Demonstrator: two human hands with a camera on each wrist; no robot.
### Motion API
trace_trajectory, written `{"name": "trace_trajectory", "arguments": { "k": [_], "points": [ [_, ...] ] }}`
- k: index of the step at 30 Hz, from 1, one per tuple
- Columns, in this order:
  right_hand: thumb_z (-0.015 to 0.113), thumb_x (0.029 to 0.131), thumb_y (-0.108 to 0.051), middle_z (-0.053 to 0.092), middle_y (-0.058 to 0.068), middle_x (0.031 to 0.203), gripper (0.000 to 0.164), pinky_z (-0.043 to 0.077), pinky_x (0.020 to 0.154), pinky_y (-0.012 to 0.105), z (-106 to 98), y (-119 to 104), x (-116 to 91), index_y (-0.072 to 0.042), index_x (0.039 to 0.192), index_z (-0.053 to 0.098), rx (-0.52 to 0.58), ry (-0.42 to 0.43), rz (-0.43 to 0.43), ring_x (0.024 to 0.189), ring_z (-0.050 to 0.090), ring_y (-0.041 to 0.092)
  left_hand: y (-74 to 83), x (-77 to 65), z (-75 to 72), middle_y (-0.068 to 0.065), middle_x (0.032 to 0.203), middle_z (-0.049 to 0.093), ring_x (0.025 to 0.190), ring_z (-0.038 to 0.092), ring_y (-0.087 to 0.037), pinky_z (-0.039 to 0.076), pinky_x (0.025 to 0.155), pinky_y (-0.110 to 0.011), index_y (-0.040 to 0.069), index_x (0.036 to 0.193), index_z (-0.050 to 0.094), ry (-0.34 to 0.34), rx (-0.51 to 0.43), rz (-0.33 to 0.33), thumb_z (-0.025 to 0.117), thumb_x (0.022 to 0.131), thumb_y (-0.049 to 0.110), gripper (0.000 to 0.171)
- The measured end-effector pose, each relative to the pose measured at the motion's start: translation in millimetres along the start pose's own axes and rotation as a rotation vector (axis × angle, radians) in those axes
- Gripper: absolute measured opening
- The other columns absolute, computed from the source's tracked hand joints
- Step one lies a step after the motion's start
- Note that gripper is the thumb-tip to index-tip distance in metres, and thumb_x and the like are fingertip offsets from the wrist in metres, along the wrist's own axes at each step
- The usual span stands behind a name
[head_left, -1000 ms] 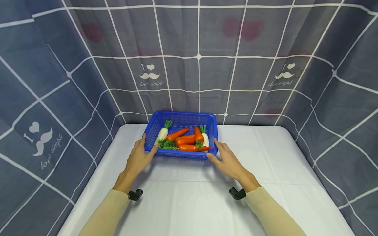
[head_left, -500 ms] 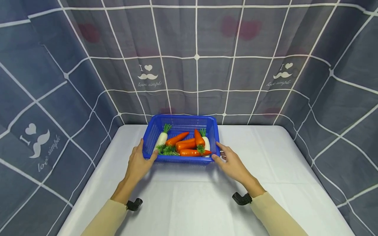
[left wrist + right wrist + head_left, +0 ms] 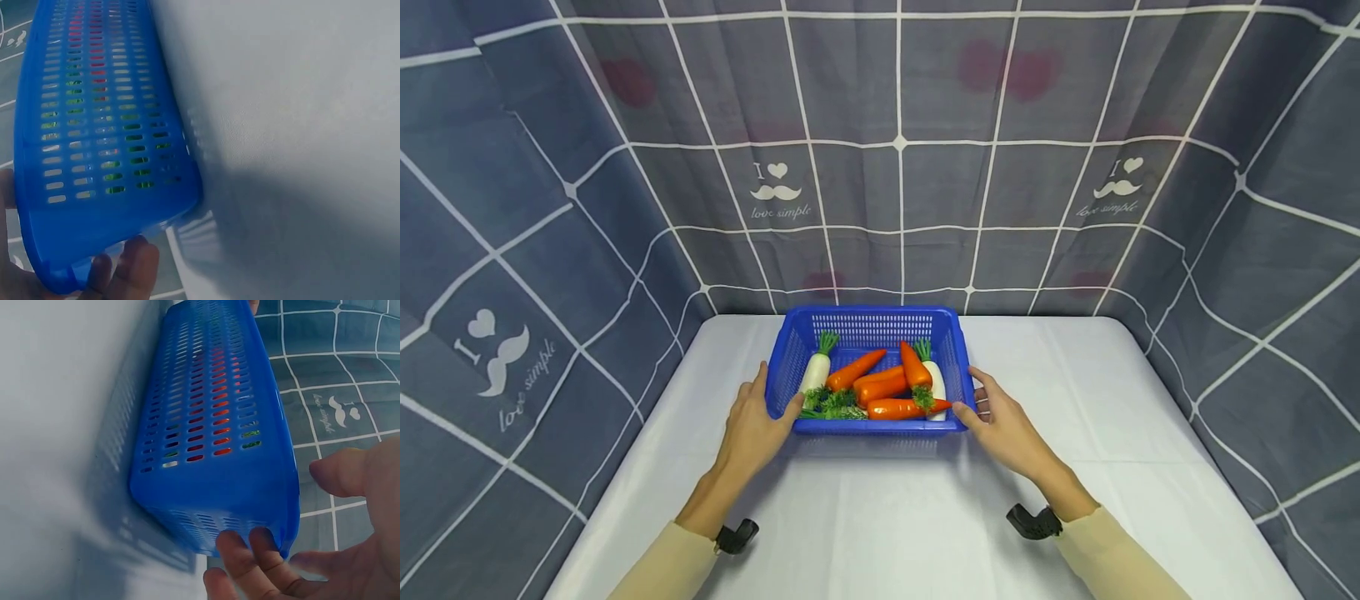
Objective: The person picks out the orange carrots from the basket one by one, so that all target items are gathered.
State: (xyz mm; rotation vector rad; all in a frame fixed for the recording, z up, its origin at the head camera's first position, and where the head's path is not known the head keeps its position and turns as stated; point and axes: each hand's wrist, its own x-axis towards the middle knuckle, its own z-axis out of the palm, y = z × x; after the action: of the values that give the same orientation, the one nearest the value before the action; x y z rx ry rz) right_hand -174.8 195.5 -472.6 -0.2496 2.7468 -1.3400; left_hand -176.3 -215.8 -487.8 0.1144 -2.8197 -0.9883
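A blue rectangular plastic basket with slotted walls (image 3: 880,427) is at the far middle of the white cloth-covered table (image 3: 880,525); whether its base touches the cloth cannot be told. In it lie four glossy orange carrots (image 3: 891,409), two white radishes with green tops (image 3: 816,373) and curly greens (image 3: 833,401). The person's bare left hand (image 3: 752,427) grips the near left corner, the bare right hand (image 3: 1009,433) the near right, each thumb at the rim. Behind hangs a grey-blue curtain with white grid lines (image 3: 857,100).
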Motion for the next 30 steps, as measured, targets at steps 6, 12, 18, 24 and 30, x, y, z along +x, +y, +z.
{"name": "trace_trajectory", "arguments": {
  "k": [6, 12, 18, 24, 30],
  "points": [
    [0.073, 0.117, -0.034, 0.078, 0.019, 0.132, 0.084, 0.069, 0.100, 0.046, -4, -4, -12, 0.005, 0.179, 0.034, -0.025, -0.011, 0.028, 0.111, 0.078, 0.025, 2.2, -8.5, -3.4, -0.041, 0.166, 0.053, 0.145, 0.064, -0.062, 0.054, 0.119, -0.079, 0.001, 0.186, 0.021, -0.001, -0.002, -0.006, 0.064, 0.115, 0.057, 0.100],
    [0.074, 0.116, -0.030, 0.076, 0.009, 0.109, 0.079, 0.057, 0.076, 0.025, -7, -8, -22, 0.009, 0.175, 0.041, -0.059, -0.018, 0.040, 0.087, 0.067, 0.014, 4.0, -16.5, -7.1, -0.039, 0.176, 0.047, 0.157, 0.054, -0.065, 0.048, 0.126, -0.082, 0.005, 0.186, 0.025, -0.001, 0.008, -0.028, 0.061, 0.116, 0.059, 0.095],
    [0.073, 0.116, -0.029, 0.075, 0.006, 0.100, 0.077, 0.056, 0.072, 0.024, -13, -13, -27, 0.011, 0.174, 0.042, -0.092, -0.028, 0.045, 0.081, 0.066, 0.014, 7.4, -20.1, -7.3, -0.039, 0.172, 0.054, 0.152, 0.060, -0.064, 0.052, 0.121, -0.082, 0.007, 0.185, 0.032, 0.025, 0.023, -0.024, 0.062, 0.116, 0.060, 0.092],
    [0.074, 0.116, -0.029, 0.078, 0.004, 0.096, 0.075, 0.058, 0.075, 0.024, -17, -14, -29, 0.012, 0.172, 0.043, -0.094, -0.049, 0.044, 0.080, 0.070, 0.013, 8.8, -22.2, -5.8, -0.040, 0.166, 0.059, 0.144, 0.067, -0.063, 0.058, 0.113, -0.081, 0.007, 0.184, 0.032, 0.034, 0.046, -0.024, 0.061, 0.115, 0.063, 0.093],
    [0.073, 0.116, -0.028, 0.078, 0.000, 0.092, 0.074, 0.057, 0.074, 0.025, -20, -13, -28, 0.013, 0.171, 0.044, -0.119, -0.076, 0.041, 0.078, 0.070, 0.013, 9.3, -23.2, -5.4, -0.039, 0.167, 0.058, 0.145, 0.066, -0.063, 0.058, 0.113, -0.081, 0.007, 0.185, 0.031, 0.020, 0.068, -0.026, 0.059, 0.115, 0.066, 0.095]
  ]
}}
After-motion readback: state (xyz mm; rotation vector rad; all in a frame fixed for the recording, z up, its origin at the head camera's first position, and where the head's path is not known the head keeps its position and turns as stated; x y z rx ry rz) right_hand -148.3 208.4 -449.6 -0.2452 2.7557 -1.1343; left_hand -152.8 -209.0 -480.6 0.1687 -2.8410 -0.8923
